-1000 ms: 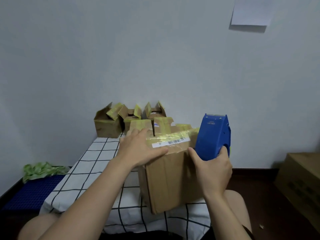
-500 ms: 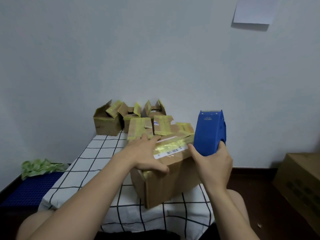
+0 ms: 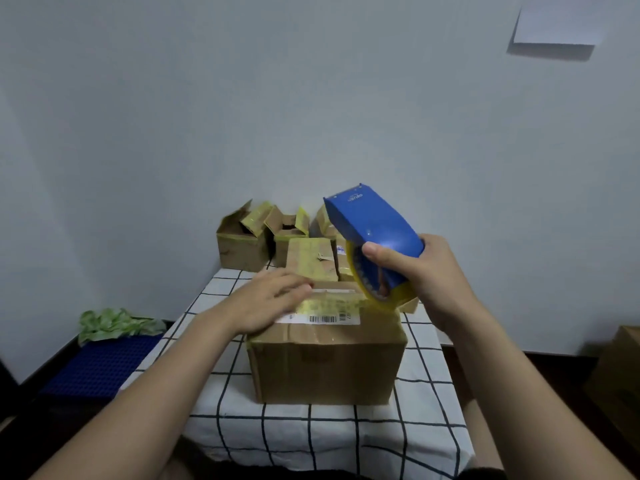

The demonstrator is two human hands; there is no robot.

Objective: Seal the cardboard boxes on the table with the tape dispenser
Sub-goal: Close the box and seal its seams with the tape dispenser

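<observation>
A closed cardboard box sits in the middle of the counter, which is covered by a white cloth with a dark grid. The left hand lies flat on the near left part of the box top, fingers straight and pressing down beside a white barcode label. The right hand grips the blue tape dispenser, thumb across its side, and holds it tilted with its nose up and away. Its roll of yellow tape hangs at the far right edge of the box top; I cannot tell whether it touches. Behind, against the wall, stand several smaller boxes, some with flaps up. To the left, lower down, green cloth lies on a blue mat.
</observation>
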